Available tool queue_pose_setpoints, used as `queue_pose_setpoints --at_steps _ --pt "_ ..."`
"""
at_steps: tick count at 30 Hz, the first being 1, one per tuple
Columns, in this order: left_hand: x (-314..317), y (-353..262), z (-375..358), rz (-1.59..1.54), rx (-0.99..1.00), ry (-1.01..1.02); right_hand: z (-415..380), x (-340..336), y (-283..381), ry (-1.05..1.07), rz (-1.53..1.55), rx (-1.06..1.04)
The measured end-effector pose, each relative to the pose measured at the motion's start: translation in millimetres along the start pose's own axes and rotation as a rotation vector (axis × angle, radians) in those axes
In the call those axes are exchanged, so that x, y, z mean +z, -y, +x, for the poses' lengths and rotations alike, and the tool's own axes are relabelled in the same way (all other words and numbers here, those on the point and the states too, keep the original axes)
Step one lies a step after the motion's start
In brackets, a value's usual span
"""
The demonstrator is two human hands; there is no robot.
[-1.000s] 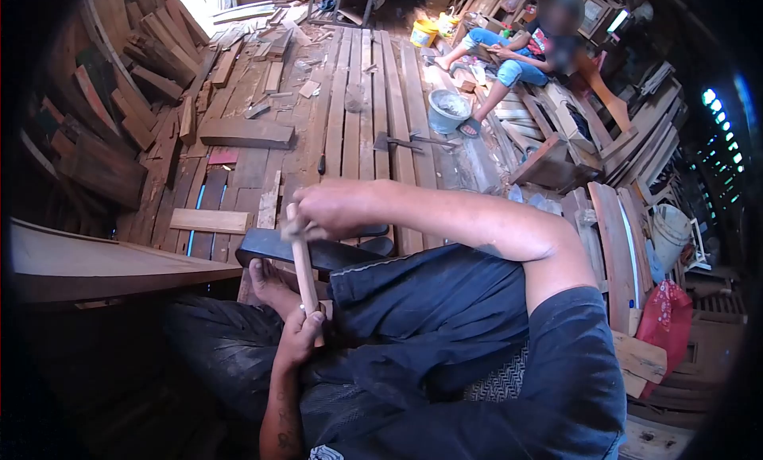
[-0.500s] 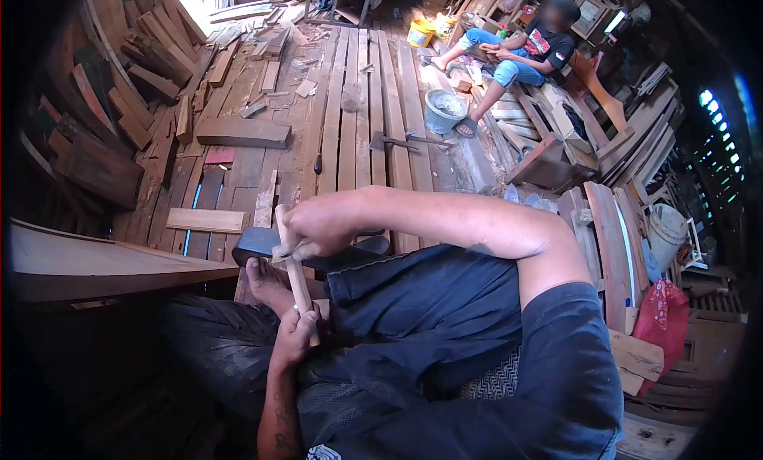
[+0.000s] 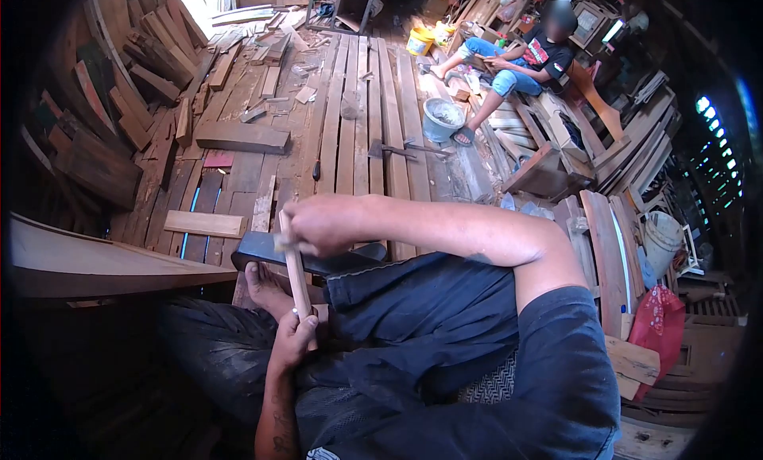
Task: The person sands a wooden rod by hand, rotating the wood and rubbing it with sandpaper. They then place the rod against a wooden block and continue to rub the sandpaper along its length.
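In the head view my left hand (image 3: 294, 338) is closed around the lower end of a narrow wooden strip (image 3: 296, 287), which stands slanted above my lap. A tiny white thing shows by its fingers. My right hand (image 3: 322, 228) is closed at the strip's upper end, knuckles up. Between its fingers and the wood is a small tan piece (image 3: 280, 242), perhaps folded sandpaper, mostly hidden. Behind the strip lies a dark smooth slab (image 3: 258, 247), next to my bare foot (image 3: 266, 289).
A pale board (image 3: 207, 223) and a thick block (image 3: 242, 136) lie on the plank floor. Farther off are a hatchet (image 3: 389, 150) and a grey bucket (image 3: 443, 120). Another person (image 3: 517, 62) sits at the back right. A curved panel (image 3: 103, 257) borders the left.
My right hand has shifted slightly along the strip, its wrist turned a little. The left hand keeps its hold on the lower end. The view has tilted slightly.
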State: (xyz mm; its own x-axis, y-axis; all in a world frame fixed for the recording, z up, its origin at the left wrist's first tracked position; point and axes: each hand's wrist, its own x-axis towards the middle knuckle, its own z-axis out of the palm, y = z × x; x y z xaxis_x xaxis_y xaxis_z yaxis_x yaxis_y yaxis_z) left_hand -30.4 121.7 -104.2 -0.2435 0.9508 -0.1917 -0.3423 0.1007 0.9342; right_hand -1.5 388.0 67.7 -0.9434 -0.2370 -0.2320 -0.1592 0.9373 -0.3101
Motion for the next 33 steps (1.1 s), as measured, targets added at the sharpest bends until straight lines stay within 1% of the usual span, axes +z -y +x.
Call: queue_pose_setpoints --at_steps 1,2,5,6,9,10,13,14,17,21,22,25,28,31,32,33 --pt "1.6 -0.2 0.6 0.022 -0.005 -0.015 -2.3 -3.4 6.5 0.040 0.028 -0.011" --pt "3.5 -0.2 0.5 0.037 0.002 -0.026 4.8 2.5 1.9 0.177 0.186 -0.012" --pt "9.4 -10.5 -0.4 0.078 0.009 -0.044 0.8 4.6 0.2 0.006 0.094 0.015" --pt "8.8 -10.0 0.0 0.083 0.009 -0.047 2.8 0.4 -0.2 -0.063 -0.057 0.025" --pt "9.9 -9.1 1.6 0.097 0.016 -0.044 0.1 -2.2 7.8 -0.033 -0.021 0.020" --pt "10.6 -8.9 2.7 0.103 0.017 -0.040 0.4 1.4 9.8 0.063 0.021 -0.004" --pt "10.6 -10.0 3.1 0.041 0.001 -0.019 4.1 -7.2 13.2 0.317 0.205 0.065" --pt "9.7 -9.7 3.5 0.063 0.021 -0.019 0.7 -12.4 14.6 0.271 0.172 0.132" --pt "10.8 -10.2 3.0 0.091 0.054 -0.036 -1.5 1.1 7.9 -0.028 -0.072 0.053" --pt "14.6 -19.0 1.1 0.032 0.007 -0.047 3.3 -5.5 22.0 0.479 0.198 0.022" --pt "14.8 -17.0 1.1 0.026 0.014 -0.064 4.8 -9.7 18.5 0.539 0.299 -0.014" --pt "12.9 -7.6 2.2 0.017 0.038 -0.109 -6.3 -30.4 8.5 0.206 0.220 0.034" --pt "14.9 -12.1 4.3 0.026 0.059 -0.081 -13.3 -29.7 20.2 0.152 0.061 0.140" --pt "16.6 -14.9 6.8 0.029 0.051 -0.033 -2.1 -17.9 16.5 0.425 0.171 0.014" --pt "13.7 -15.2 6.3 0.056 0.059 -0.027 -3.8 -16.0 14.7 0.348 0.233 -0.041" --pt "12.0 -14.5 5.2 0.078 0.067 -0.025 -2.6 -13.3 6.1 0.280 0.282 -0.027"
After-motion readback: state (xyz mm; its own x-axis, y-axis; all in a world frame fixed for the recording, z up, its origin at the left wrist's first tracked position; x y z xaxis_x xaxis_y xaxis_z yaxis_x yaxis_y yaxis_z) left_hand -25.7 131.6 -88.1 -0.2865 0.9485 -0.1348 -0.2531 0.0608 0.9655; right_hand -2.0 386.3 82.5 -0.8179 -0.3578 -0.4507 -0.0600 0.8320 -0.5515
